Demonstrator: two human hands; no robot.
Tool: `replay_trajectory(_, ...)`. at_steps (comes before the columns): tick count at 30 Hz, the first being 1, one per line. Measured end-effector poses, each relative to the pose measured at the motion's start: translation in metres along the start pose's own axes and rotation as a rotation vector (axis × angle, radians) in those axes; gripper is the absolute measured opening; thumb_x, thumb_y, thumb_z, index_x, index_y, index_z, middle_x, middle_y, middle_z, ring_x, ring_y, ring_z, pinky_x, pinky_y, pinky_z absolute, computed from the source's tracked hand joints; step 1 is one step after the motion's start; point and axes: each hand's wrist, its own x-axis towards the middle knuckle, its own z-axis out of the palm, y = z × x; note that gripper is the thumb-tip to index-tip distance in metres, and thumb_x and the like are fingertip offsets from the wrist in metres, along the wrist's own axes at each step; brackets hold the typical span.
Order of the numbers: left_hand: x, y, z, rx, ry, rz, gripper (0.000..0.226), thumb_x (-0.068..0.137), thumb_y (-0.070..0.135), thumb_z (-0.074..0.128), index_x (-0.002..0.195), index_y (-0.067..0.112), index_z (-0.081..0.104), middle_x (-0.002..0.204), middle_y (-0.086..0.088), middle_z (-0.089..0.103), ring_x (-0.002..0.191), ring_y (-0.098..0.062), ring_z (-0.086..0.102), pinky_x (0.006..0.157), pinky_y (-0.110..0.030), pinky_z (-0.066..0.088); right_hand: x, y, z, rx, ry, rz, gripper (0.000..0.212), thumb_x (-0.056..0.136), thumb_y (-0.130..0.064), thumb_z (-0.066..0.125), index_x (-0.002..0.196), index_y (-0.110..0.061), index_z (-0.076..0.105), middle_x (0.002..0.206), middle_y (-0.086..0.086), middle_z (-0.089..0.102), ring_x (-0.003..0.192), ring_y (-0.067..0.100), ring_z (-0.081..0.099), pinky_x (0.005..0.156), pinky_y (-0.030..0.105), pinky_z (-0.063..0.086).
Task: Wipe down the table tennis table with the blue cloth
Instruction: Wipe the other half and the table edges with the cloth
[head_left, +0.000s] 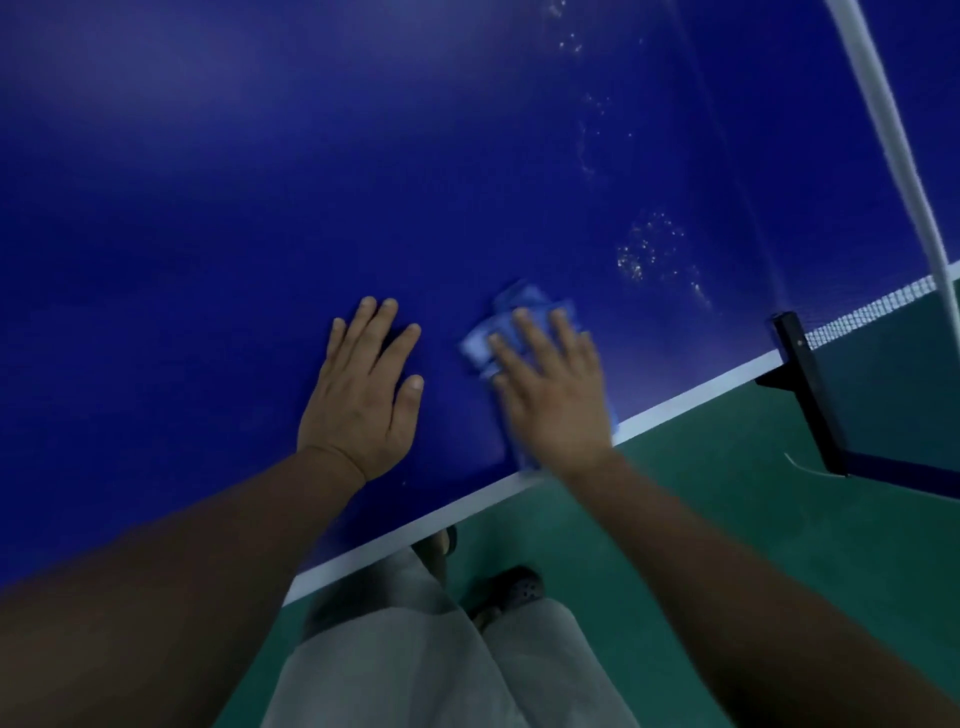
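The blue table tennis table (260, 208) fills most of the view, its white edge line running from lower left to right. The blue cloth (511, 317) lies flat on the table near that edge. My right hand (553, 389) presses on the cloth with straight, spread fingers and looks blurred. My left hand (363, 389) rests flat on the bare table surface, just left of the cloth. Water droplets (649, 249) speckle the surface beyond the cloth.
A black net post clamp (810, 389) grips the table edge at the right, with the net (878, 306) and its white top band (883, 104) running away from it. Green floor (701, 493) lies below the edge, where my legs and dark shoes stand.
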Motion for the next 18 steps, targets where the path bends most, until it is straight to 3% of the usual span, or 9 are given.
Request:
replay_trajectory(3,0.0,0.0,-0.001,-0.005,0.004,-0.004,0.058,0.103,0.039,0.028,0.148,0.006,0.045,0.163,-0.013,0.027,0.155,-0.025,0.012,0.126,-0.036,-0.006,0.036,0.032,-0.012,-0.043,0.02,0.184,0.044,0.103,-0.044,0.043,0.14,-0.026,0.058,0.155,0.006,0.044,0.144,0.043,0.033,0.112,0.06,0.033)
replay_trajectory(5,0.002,0.001,-0.002,-0.068,0.023,-0.031,0.059,0.103,0.04,0.028,0.149,0.007,0.043,0.162,-0.012,0.03,0.154,-0.022,0.014,0.126,-0.039,-0.003,0.056,0.006,-0.012,-0.035,0.022,0.118,0.043,0.102,-0.041,0.045,0.138,-0.024,0.062,0.153,0.008,0.047,0.141,0.046,0.037,0.109,0.062,0.035)
replay_trajectory(7,0.002,0.003,-0.008,-0.239,0.094,-0.125,0.06,0.101,0.039,0.03,0.152,0.008,0.038,0.162,-0.011,0.031,0.152,-0.019,0.018,0.127,-0.042,0.004,0.046,-0.038,-0.003,-0.004,-0.037,-0.272,0.042,0.1,-0.038,0.046,0.136,-0.023,0.062,0.151,0.011,0.047,0.14,0.048,0.037,0.106,0.065,0.035)
replay_trajectory(10,-0.026,-0.003,-0.021,-0.302,0.326,-0.302,0.056,0.102,0.033,0.036,0.151,0.006,0.038,0.161,-0.012,0.03,0.152,-0.023,0.02,0.127,-0.039,0.004,-0.015,-0.065,-0.002,0.07,-0.247,-1.055,0.035,0.104,-0.037,0.047,0.133,-0.029,0.064,0.154,0.002,0.046,0.146,0.041,0.031,0.118,0.06,0.023)
replay_trajectory(13,-0.093,0.002,-0.013,-0.155,0.461,-0.451,0.051,0.102,0.029,0.038,0.146,0.003,0.045,0.158,-0.017,0.036,0.151,-0.031,0.024,0.125,-0.05,0.005,-0.006,-0.021,-0.015,0.012,-0.37,-1.469,0.043,0.1,-0.036,0.055,0.142,-0.035,0.053,0.161,-0.005,0.034,0.152,0.034,0.02,0.123,0.055,0.014)
replay_trajectory(15,-0.131,0.015,0.001,-0.106,0.503,-0.567,0.05,0.1,0.028,0.039,0.143,0.004,0.048,0.157,-0.017,0.037,0.15,-0.033,0.024,0.124,-0.052,0.003,0.043,0.0,-0.013,-0.093,-0.242,-1.42,0.045,0.097,-0.035,0.055,0.142,-0.034,0.054,0.158,-0.001,0.039,0.148,0.036,0.028,0.118,0.057,0.027)
replay_trajectory(17,-0.142,0.029,0.018,-0.109,0.518,-0.663,0.052,0.099,0.031,0.038,0.143,0.006,0.048,0.158,-0.015,0.036,0.151,-0.031,0.021,0.125,-0.05,0.0,0.096,0.003,-0.007,-0.108,-0.064,-1.041,0.039,0.101,-0.036,0.046,0.136,-0.028,0.06,0.151,0.004,0.05,0.14,0.041,0.042,0.108,0.055,0.04)
replay_trajectory(18,-0.139,0.035,0.023,-0.111,0.532,-0.708,0.052,0.1,0.033,0.037,0.144,0.006,0.048,0.159,-0.013,0.035,0.152,-0.029,0.019,0.125,-0.049,-0.001,0.111,-0.007,-0.007,-0.079,-0.026,-0.783,0.041,0.103,-0.038,0.041,0.138,-0.028,0.059,0.152,0.005,0.049,0.139,0.042,0.042,0.108,0.055,0.039)
